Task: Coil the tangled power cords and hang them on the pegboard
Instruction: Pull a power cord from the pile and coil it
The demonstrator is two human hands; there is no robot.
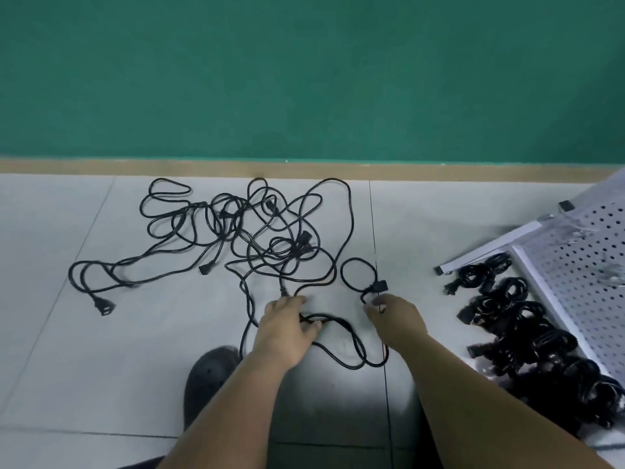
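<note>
A tangle of black power cords (257,231) sprawls on the pale tiled floor below the green wall. One black cord (351,350) loops on the floor between my hands. My left hand (287,328) is closed on a bunch of that cord near its middle. My right hand (394,313) pinches the same cord just below a small loop and a black plug (378,286). A white pegboard (588,265) lies tilted at the right edge.
Several coiled black cords (517,319) lie in a row along the pegboard's lower left side. My dark shoe (209,377) rests on the floor under my left forearm. A wooden skirting strip (304,169) runs along the wall's foot.
</note>
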